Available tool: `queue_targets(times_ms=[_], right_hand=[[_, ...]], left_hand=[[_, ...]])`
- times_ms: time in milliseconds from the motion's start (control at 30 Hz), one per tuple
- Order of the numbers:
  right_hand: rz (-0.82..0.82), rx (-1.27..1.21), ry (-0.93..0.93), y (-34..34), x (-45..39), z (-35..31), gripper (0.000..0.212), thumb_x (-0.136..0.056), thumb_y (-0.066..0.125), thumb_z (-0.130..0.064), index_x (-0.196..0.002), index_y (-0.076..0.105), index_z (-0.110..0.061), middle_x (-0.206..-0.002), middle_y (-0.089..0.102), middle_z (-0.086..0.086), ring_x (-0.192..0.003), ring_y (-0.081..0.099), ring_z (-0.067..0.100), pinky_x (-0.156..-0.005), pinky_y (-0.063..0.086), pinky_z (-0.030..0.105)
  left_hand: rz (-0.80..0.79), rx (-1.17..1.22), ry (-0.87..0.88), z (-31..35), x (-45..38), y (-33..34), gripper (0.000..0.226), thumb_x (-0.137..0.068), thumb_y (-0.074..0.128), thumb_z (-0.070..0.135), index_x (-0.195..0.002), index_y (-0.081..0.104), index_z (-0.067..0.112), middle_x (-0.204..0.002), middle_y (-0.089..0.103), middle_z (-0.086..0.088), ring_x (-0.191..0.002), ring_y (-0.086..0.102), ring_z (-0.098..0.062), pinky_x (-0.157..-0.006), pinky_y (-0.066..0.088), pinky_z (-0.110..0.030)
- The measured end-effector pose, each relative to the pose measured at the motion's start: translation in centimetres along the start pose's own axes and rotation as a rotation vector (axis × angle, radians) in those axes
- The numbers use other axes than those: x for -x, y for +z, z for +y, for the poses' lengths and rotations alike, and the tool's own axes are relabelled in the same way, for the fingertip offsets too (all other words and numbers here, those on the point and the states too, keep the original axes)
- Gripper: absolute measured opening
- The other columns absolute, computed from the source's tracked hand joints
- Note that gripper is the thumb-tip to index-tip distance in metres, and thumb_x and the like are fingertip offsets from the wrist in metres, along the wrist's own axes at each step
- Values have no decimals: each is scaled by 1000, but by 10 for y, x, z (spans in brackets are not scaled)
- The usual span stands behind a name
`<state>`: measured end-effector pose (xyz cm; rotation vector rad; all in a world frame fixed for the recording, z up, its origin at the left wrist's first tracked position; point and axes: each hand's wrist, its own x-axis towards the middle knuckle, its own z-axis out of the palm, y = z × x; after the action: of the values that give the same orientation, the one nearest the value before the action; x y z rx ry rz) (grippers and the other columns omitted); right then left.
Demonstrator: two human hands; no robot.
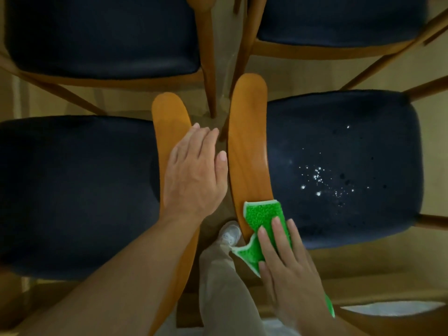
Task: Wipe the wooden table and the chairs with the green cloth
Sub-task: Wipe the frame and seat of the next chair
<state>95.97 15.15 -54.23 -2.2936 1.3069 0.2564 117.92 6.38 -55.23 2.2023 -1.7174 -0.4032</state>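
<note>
right hand [288, 260] flat on green cloth [263, 218] | left hand [194, 170] spread on chair back [169, 117]

We list:
- Floor [434, 248]: tan, smooth, seen right of the right hand [288, 270] and beyond the left hand [194, 170].
- Pale whitish patch [392, 309]: low, right of the right hand.
- Far left chair [101, 37] and far right chair [339, 18]: dark seats, wooden frames, beyond both hands.
- Light: dim, warm.

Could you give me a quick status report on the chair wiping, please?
Left hand flat on left chair's backrest. Right hand presses green cloth onto right chair's backrest. Droplets on its seat. Nothing blocking.
</note>
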Motion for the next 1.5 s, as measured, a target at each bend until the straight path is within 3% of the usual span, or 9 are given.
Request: queue_targets(times_ms=[133,300,500,667,767,933,1100,1233,1500], right_hand=[[8,-26,-8,-11,-33,-8,52,-103,21,-36,-150,20,-14,-156,19,13,-143,22,41,-103,41,52],[112,41,89,-42,-153,-19,60,-100,2,-36,-154,-8,-12,-162,-11,11,-148,-11,31,-119,17,45],[264,-13,154,-68,-216,-20,58,-103,16,-33,-155,-1,-14,-162,-9,9,-149,-2,30,-115,21,41],[129,59,77,-30,-129,-24,57,-102,8,-36,-155,-6,-17,-163,-8,9,-149,-6,32,-113,31,49],[116,-31,88,-7,-45,-19,56,-101,26,-36,-152,11,-20,-161,13,7,-145,20,36,-95,49,50],[-29,-52,117,6,9,-7,50,-101,19,-39,-145,32,-18,-155,23,6,-132,42,39,-76,55,47],[79,-102,117,-16,-59,-22,55,-101,24,-36,-149,25,-10,-156,19,12,-137,37,39,-89,53,49],[171,-29,124,-50,-173,-25,60,-100,9,-36,-155,5,-12,-162,-7,11,-148,3,34,-114,30,45],[336,-239,138,-70,-215,-19,56,-103,28,-32,-155,14,-18,-163,2,4,-146,16,29,-111,31,42]], left_hand=[[5,-19,1,0,-1,0,48,-100,28,33,-134,49,7,-137,52,-11,-136,35,-22,-110,29,-38],[11,-29,11,-1,0,3,47,-100,28,33,-133,49,8,-136,52,-10,-136,36,-21,-109,27,-35],[20,-31,14,-1,-2,3,47,-100,30,34,-132,52,7,-135,53,-11,-136,37,-22,-108,31,-39],[-4,-55,23,-1,-2,3,47,-99,30,35,-130,52,9,-134,53,-10,-136,36,-23,-108,28,-39],[-36,-89,16,0,-2,2,48,-99,29,37,-132,51,10,-136,53,-8,-137,33,-22,-108,24,-37],[-76,-117,22,3,-4,-1,47,-98,30,36,-131,53,10,-134,54,-7,-137,33,-21,-108,26,-40],[-61,-98,32,2,-5,-1,43,-98,31,32,-126,56,11,-129,58,-6,-134,38,-22,-106,28,-40],[-57,-103,38,2,-4,0,41,-98,31,32,-122,58,13,-126,60,-4,-133,39,-21,-106,29,-40],[-71,-91,32,1,-5,0,41,-99,28,32,-114,61,15,-123,61,-2,-133,38,-20,-106,27,-39]])
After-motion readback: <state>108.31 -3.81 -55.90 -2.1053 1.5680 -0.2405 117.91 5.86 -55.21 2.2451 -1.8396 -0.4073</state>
